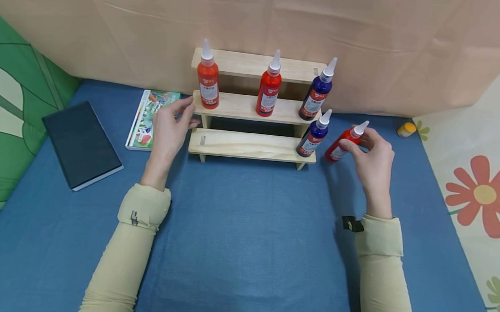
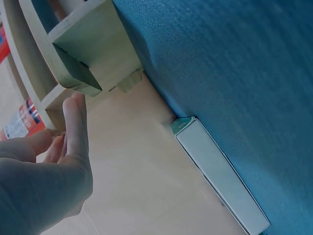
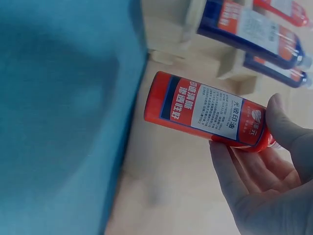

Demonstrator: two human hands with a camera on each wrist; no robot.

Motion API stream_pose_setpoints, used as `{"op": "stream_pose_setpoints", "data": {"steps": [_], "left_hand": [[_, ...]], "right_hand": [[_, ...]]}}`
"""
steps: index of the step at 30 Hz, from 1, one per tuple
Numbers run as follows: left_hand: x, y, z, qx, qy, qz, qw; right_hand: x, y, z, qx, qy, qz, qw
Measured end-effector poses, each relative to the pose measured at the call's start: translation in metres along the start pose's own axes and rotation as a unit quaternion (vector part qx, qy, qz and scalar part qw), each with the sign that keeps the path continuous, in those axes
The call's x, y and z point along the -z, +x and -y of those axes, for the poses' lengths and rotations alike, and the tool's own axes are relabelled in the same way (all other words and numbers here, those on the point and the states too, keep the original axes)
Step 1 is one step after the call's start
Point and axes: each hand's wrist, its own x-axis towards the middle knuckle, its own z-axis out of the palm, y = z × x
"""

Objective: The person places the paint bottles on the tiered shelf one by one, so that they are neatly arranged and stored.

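My right hand (image 1: 373, 153) grips a red ink bottle (image 3: 205, 111) by its shoulder, thumb on one side and fingers on the other. The bottle leans, its white nozzle up, beside the right end of a wooden tiered stand (image 1: 242, 145). My left hand (image 1: 170, 123) is at the stand's left end, thumb and fingers pinching the end of the middle tier. On that tier stand a left red bottle (image 1: 208, 84), a middle red bottle (image 1: 269, 91) and a blue bottle (image 1: 315, 98). Another blue bottle (image 1: 310, 140) stands on the lowest tier's right end.
A dark notebook (image 1: 82, 145) lies on the blue cloth (image 1: 243, 243) at left, near a colourful booklet (image 1: 140, 123) behind my left hand. A small yellow-capped jar (image 1: 406, 129) is at the back right. Brown paper (image 1: 260, 19) hangs behind the stand.
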Motion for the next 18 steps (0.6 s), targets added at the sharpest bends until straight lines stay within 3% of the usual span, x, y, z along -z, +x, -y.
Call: {"op": "stream_pose_setpoints", "data": {"steps": [18], "left_hand": [[0.000,0.001,0.000,0.008,0.001,0.003,1.0000]], "right_hand": [[0.026,-0.025,0.042,0.030,0.000,-0.046,0.9985]]}}
